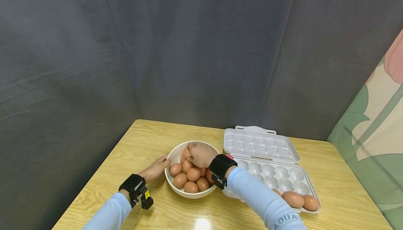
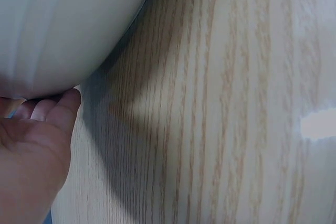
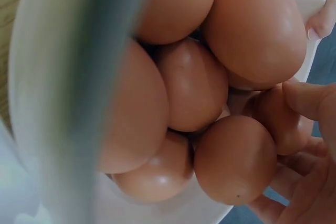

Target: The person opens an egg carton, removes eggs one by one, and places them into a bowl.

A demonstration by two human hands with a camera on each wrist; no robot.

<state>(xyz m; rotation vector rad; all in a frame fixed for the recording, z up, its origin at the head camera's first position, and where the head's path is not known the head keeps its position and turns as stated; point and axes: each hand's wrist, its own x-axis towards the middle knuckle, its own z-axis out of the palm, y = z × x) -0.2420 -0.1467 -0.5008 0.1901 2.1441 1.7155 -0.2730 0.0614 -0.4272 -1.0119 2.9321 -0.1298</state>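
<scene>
A white bowl [image 1: 192, 195] on the wooden table is heaped with several brown eggs [image 1: 193, 174]. At its left side my left hand [image 1: 155, 169] grips the bowl, thumb at the rim and fingers [image 2: 63, 109] against the outer wall. My right hand [image 1: 201, 155] reaches into the bowl from the right. Its thumb and fingers are round an egg [image 3: 283, 121] at the far side of the heap. To the right lies an open plastic egg carton [image 1: 310, 184] with brown eggs [image 1: 293, 199] in its near row; the right forearm hides part of it.
The carton's lid [image 1: 258, 142] lies back toward the grey curtain [image 1: 201, 55] behind the table [image 1: 340, 188]. A flower-patterned panel [image 1: 377, 125] stands at the right. Black wrist straps with cameras sit on both arms.
</scene>
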